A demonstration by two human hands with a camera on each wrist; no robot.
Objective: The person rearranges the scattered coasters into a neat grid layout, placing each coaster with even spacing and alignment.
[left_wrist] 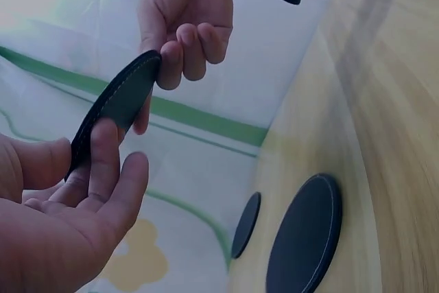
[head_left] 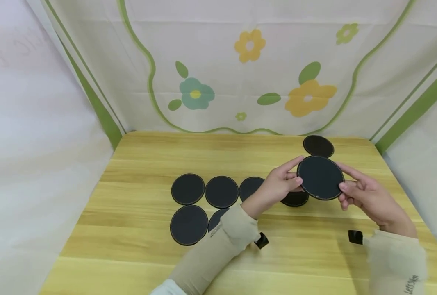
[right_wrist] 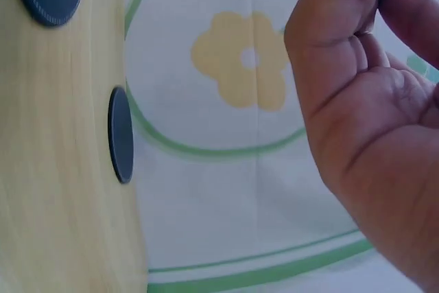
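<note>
A round black coaster (head_left: 320, 178) with a stitched rim is held up over the right part of the table between both hands. My left hand (head_left: 275, 186) pinches its left edge between thumb and fingers. On the opposite edge, my right hand (head_left: 369, 196) pinches it the same way. Seen from the left wrist, the held coaster (left_wrist: 123, 97) is tilted, well off the tabletop. Behind it lies another black coaster (head_left: 318, 144), flat near the back edge. The right wrist view shows the right hand (right_wrist: 384, 121), but not the held coaster.
More black coasters lie left of the hands: an upper row with a left coaster (head_left: 187, 189), a second (head_left: 221, 191) and others partly covered, and a lower pair led by one coaster (head_left: 189, 225). Fabric walls (head_left: 218, 53) enclose the wooden table (head_left: 130, 246) at back and sides.
</note>
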